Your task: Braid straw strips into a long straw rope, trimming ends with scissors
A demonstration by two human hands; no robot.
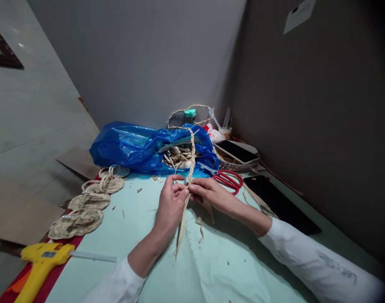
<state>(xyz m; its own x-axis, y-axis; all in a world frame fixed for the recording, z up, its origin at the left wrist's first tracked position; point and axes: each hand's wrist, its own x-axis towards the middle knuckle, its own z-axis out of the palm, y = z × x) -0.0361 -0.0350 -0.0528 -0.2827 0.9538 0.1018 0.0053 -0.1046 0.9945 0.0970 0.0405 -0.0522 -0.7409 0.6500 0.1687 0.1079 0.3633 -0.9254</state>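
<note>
A pale braid of dried plant strips (192,158) runs up from my fingers and loops over the blue bag at the back. My left hand (172,200) pinches the lower end of the braid between thumb and fingers. Right beside it, my right hand (208,191) is closed on the same spot, fingertips nearly touching the left thumb. Loose unbraided strips (181,231) hang down below both hands toward the table. Red-handled scissors (229,181) lie just beyond my right hand, blades pointing to the bag.
A blue plastic bag (126,145) holds dried strips. Small woven sandals (77,223) line the left edge, with a yellow glue gun (45,256) nearer. On the right are a round basket (233,165) with a phone (236,150) on it and a black flat device (280,204).
</note>
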